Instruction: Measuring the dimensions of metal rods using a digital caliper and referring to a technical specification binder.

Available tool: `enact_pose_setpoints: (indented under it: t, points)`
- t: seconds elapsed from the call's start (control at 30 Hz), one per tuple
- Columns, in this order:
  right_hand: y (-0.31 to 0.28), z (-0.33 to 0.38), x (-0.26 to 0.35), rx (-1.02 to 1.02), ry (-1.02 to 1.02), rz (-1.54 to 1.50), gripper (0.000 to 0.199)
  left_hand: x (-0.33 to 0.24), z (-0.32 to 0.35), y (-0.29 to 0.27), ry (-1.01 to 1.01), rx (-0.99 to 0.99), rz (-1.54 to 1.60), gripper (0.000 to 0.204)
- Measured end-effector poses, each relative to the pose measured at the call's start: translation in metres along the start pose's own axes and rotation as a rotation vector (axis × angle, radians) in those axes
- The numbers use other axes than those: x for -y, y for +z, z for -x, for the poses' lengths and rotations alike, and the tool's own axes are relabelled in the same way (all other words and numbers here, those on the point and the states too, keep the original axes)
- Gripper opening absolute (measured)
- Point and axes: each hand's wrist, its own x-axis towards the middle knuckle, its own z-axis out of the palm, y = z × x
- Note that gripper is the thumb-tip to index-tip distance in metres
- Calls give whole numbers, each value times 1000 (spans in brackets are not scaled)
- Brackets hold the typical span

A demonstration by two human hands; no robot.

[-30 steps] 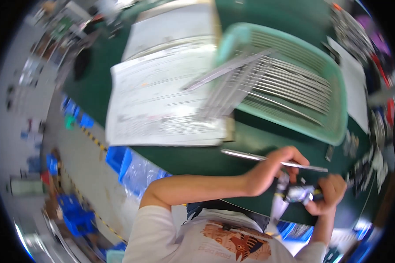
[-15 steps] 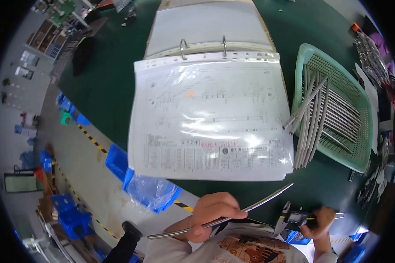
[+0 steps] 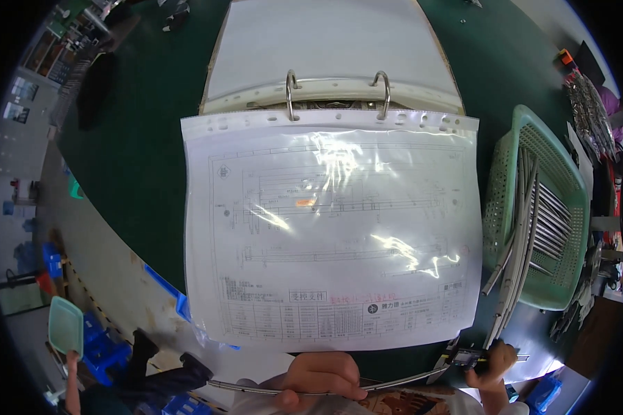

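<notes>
Near the lower edge, my left hand [image 3: 322,377] is closed round a thin, slightly curved metal tube [image 3: 405,380], which lies roughly level across the view. My right hand [image 3: 493,365] grips a digital caliper [image 3: 468,357] with a small display. The tube's right end comes close to the caliper's jaws; I cannot tell whether they touch. Just beyond both hands lies a ring binder, open at a drawing sheet [image 3: 332,270] in a glossy clear sleeve. To the right, a light green perforated basket [image 3: 557,290] holds several similar metal tubes [image 3: 551,214], some sticking out over its near side.
The binder and basket rest on a dark green table [image 3: 145,180]. Silvery bags [image 3: 588,114] and other items line the right edge. At lower left, another person's hand [image 3: 72,358] holds a light green tray [image 3: 66,326] near blue stools [image 3: 107,353].
My view has tipped lower and closer to the binder. The tube has swung from slanted to nearly level, its right end now near the caliper. Another person with a green tray has appeared at lower left.
</notes>
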Motion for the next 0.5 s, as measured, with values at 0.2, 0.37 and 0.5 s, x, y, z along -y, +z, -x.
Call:
enact_pose_setpoints:
  t: [0.2,0.37,0.5]
  points:
    - [-1,-1,-2,10,44,-23,52,1,-9,-1,16,-14,28,71]
    - [2,-6,0,-30,24,-22,52,3,-11,2,45,18,-33,78]
    - [-6,0,-3,165,43,-80,51,6,-6,10,58,-131,-20,77]
